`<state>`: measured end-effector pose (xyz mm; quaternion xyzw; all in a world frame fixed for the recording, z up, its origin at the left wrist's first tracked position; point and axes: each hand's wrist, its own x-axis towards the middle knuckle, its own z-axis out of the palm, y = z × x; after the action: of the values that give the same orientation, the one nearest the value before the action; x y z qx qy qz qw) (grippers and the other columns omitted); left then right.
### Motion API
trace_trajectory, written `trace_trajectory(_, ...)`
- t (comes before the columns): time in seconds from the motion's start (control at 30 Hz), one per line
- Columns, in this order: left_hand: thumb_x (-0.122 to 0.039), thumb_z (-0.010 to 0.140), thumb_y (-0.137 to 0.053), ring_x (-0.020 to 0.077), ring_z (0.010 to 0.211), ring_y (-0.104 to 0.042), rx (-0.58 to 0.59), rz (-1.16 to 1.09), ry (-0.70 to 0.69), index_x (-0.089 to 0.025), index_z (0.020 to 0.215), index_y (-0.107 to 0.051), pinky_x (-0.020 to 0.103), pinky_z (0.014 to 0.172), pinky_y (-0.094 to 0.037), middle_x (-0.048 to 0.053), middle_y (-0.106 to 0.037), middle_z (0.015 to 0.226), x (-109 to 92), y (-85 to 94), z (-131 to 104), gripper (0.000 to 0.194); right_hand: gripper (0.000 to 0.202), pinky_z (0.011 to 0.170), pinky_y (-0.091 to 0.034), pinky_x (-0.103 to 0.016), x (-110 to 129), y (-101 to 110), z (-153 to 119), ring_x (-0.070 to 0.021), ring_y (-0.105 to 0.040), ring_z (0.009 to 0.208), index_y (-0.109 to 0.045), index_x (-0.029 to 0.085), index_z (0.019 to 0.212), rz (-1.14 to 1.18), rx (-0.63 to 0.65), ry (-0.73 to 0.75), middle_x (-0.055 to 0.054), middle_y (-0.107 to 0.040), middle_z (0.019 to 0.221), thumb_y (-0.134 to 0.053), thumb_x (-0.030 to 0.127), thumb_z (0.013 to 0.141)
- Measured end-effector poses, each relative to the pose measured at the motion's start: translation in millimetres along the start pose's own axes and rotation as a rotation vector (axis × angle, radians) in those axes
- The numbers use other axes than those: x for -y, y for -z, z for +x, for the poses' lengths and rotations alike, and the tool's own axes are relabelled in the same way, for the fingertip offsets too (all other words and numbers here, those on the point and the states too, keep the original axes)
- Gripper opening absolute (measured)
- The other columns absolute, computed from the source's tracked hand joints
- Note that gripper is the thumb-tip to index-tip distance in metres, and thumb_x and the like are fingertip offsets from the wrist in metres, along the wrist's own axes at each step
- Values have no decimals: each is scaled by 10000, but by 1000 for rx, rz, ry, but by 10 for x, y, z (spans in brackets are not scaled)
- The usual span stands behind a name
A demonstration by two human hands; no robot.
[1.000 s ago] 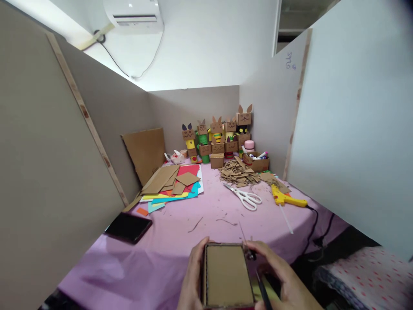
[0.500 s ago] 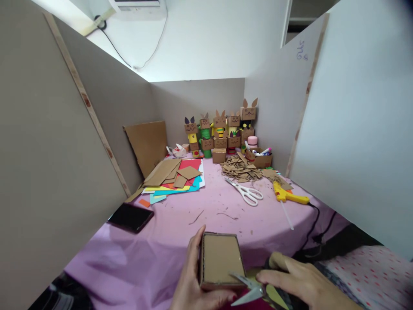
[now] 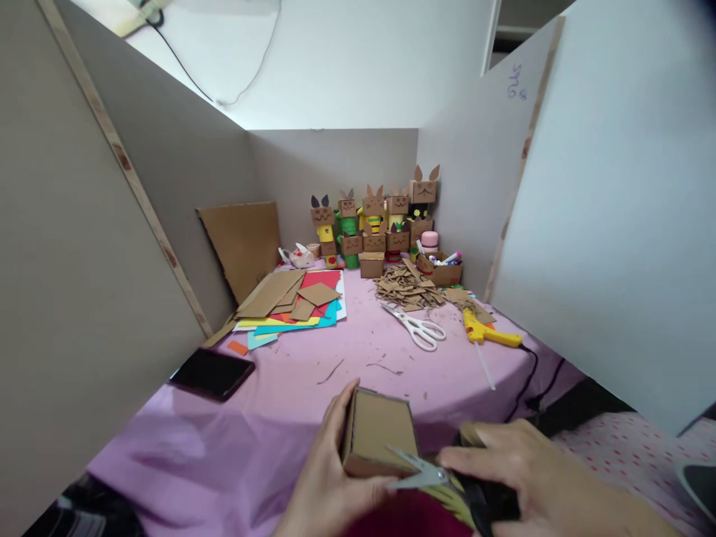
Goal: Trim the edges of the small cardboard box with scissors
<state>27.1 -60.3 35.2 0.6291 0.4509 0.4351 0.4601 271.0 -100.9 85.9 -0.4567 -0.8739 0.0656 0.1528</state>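
A small cardboard box [image 3: 382, 425] is gripped by my left hand [image 3: 335, 470], with fingers along its left side and the thumb below its near edge. My right hand [image 3: 520, 470] is closed around dark-handled scissors [image 3: 429, 474]. The scissor blades are partly apart and point left, over the near right corner of the box. Whether they touch the cardboard I cannot tell. A yellow-green piece shows under the scissors, blurred.
Cardboard sheets and coloured paper [image 3: 330, 315] lie left, by a black phone [image 3: 212, 374]. White scissors [image 3: 417, 328], cardboard scraps [image 3: 408, 287] and a yellow glue gun [image 3: 492, 334] are on the right. Several cardboard animal figures [image 3: 374, 203] stand at the back.
My left hand has tilted the box so more of its near side shows. The scissor blades are closer together. The whole view has shifted slightly.
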Motion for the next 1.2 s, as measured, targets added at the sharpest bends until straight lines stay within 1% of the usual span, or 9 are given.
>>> trace_trajectory(0.07,-274,466,-805,351,1257,-382,1,52,-45,-221,1330,-346,472,1051,-315,106,-409,1386,-55,55,228,979,313,587,-372,-230,-87,-7,161,-157,-571,673,-659,316,1012,46,79,26,4,-612,765,-641,440,725)
trace_trajectory(0.17,-220,492,-791,304,1217,-428,69,-12,-107,-205,1322,-320,404,1010,-378,102,-439,1345,-46,115,587,955,347,627,-377,-242,-249,-82,443,-170,-577,712,-615,301,1097,55,77,33,-13,-611,823,-610,384,760)
trace_trajectory(0.27,-174,491,-791,279,1160,-481,149,-58,-102,-209,1321,-275,383,963,-418,103,-471,1283,104,124,825,978,387,654,-388,-259,-374,-191,653,-189,-591,746,-593,294,1124,20,70,32,-24,-624,864,-616,386,749)
trace_trajectory(0.33,-162,493,-787,272,1146,-491,152,-77,-78,-196,1314,-283,381,970,-408,109,-461,1286,239,118,892,965,403,655,-386,-267,-412,-246,710,-199,-597,761,-581,297,1135,-25,79,25,-26,-628,881,-619,364,740)
trace_trajectory(0.47,-175,512,-785,267,1148,-494,152,-137,-51,-215,1320,-259,385,969,-408,104,-472,1284,402,119,891,965,440,674,-384,-277,-412,-263,669,-213,-606,800,-555,298,1172,-64,104,18,-37,-631,908,-610,355,740)
trace_trajectory(0.63,-228,512,-801,269,1141,-498,156,-148,-32,-220,1324,-254,382,953,-423,102,-480,1275,365,128,860,980,375,657,-378,-283,-384,-193,622,-225,-607,799,-588,275,1111,-153,116,13,-54,-635,900,-604,364,747)
trace_trajectory(0.87,-204,516,-786,254,1047,-553,166,-149,-49,-243,1312,-272,380,889,-463,73,-537,1177,355,129,845,949,402,552,-322,-267,-354,-160,742,-227,-627,724,-575,290,1141,-338,127,76,-53,-660,845,-614,342,745)
trace_trajectory(1.0,-170,499,-792,242,1082,-530,162,-138,-53,-229,1314,-274,365,935,-432,69,-520,1203,379,145,863,967,411,503,-284,-264,-329,-153,786,-232,-639,684,-568,272,1140,-430,149,118,-60,-672,821,-620,321,735)
trace_trajectory(1.2,-129,501,-776,237,1088,-525,168,-147,-55,-226,1315,-277,361,947,-422,65,-519,1197,400,156,877,960,397,492,-295,-264,-311,-149,812,-241,-644,677,-571,240,1121,-498,159,160,-74,-683,826,-627,333,739)
